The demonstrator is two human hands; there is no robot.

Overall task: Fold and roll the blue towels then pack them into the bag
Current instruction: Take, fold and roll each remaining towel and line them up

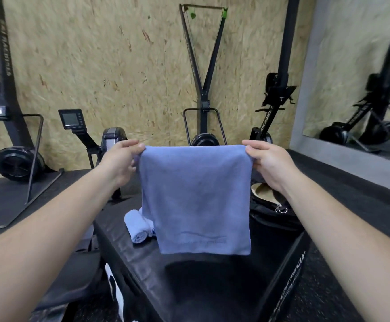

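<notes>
Pinching the blue towel [195, 198] by its top corners, left hand [119, 161] and right hand [267, 165], we hold its bottom edge clear above the black box [189, 287]; rolled towel [137, 225] at 9 o'clock, bag [273, 213] at 3.

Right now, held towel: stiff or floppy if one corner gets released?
Likely floppy: the blue towel hangs straight down from the left hand and right hand, which pinch its top corners. Probably light: fingertip pinches alone carry it. Released, that side would likely sag, not hold shape.
</notes>
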